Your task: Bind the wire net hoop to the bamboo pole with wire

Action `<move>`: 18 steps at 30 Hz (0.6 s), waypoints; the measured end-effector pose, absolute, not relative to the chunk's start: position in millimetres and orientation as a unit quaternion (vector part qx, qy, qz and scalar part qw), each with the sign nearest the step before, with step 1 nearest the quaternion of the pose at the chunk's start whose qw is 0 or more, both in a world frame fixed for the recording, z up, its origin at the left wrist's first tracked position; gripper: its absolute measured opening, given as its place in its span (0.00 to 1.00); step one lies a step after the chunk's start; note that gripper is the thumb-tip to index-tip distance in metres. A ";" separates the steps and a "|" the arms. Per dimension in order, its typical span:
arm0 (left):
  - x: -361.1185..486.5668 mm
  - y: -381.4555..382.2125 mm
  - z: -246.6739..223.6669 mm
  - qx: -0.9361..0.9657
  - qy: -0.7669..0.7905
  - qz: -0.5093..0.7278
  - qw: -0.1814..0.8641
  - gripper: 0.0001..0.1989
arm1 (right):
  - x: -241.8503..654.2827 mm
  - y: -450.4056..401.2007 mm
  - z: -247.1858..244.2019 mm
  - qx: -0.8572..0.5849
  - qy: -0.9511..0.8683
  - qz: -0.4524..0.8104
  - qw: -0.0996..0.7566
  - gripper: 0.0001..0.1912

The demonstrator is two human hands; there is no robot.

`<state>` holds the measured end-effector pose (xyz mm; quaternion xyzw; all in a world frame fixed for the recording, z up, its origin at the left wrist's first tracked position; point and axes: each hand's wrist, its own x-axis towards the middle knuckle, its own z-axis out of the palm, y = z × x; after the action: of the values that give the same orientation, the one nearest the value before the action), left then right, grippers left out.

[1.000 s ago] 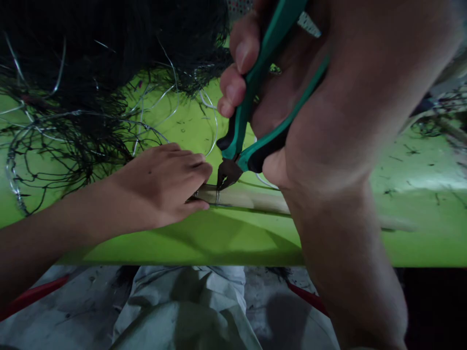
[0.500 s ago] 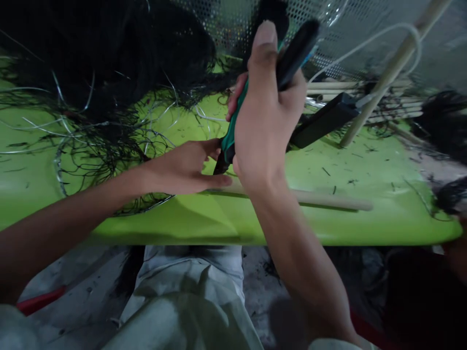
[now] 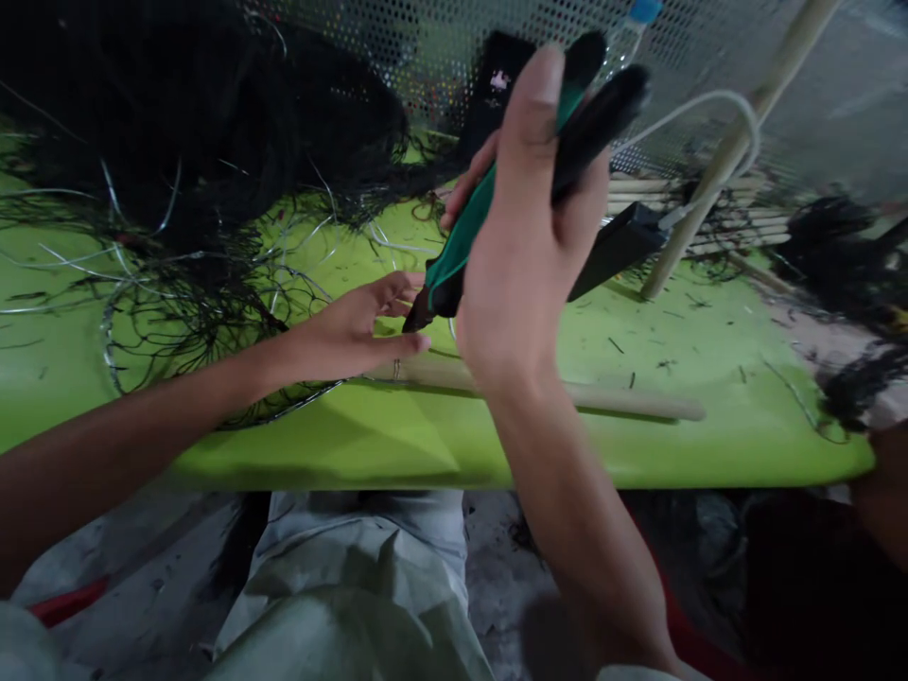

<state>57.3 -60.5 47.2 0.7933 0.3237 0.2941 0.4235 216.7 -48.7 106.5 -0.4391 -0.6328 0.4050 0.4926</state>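
My right hand (image 3: 529,246) is wrapped around a pair of pliers (image 3: 462,227) with green and black handles. Their dark jaws point down and left, toward the near end of a thin wooden stick (image 3: 631,401) lying on the green surface. My left hand (image 3: 355,326) is open beside the jaws, thumb and fingers apart on either side of the tip. Wire is wound round the stick just below my left thumb. From there a wire hoop (image 3: 302,405) with black netting (image 3: 205,307) extends left, partly under my left forearm.
A green-covered table (image 3: 426,454) carries dark scraps. Black netting (image 3: 163,113) is heaped at the back left, with loose wires around it. Behind my right hand are a black box (image 3: 617,248), an upright pole (image 3: 738,142), several bundled sticks (image 3: 744,227) and a blue-capped bottle (image 3: 642,14).
The pliers have shifted slightly left and down at the jaws, and their handles look wider apart. My left fingers have spread a little, and the wire winding on the stick now shows.
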 end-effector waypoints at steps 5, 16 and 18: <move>49.8 -59.1 49.7 0.814 0.385 0.328 0.284 0.26 | 226.5 -33.1 115.0 -0.395 -0.634 0.401 0.530 0.24; 29.3 -68.7 64.2 0.845 0.466 0.131 0.226 0.23 | 265.8 0.3 105.7 -0.236 -0.591 0.570 0.519 0.16; 31.5 -70.2 60.5 0.851 0.452 0.130 0.233 0.19 | 271.4 -1.4 104.9 -0.241 -0.613 0.600 0.454 0.16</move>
<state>31.5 -70.2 60.5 0.8511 0.4520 0.1302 0.2333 271.4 -1.4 104.9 -0.2411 -0.6125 0.6001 0.4545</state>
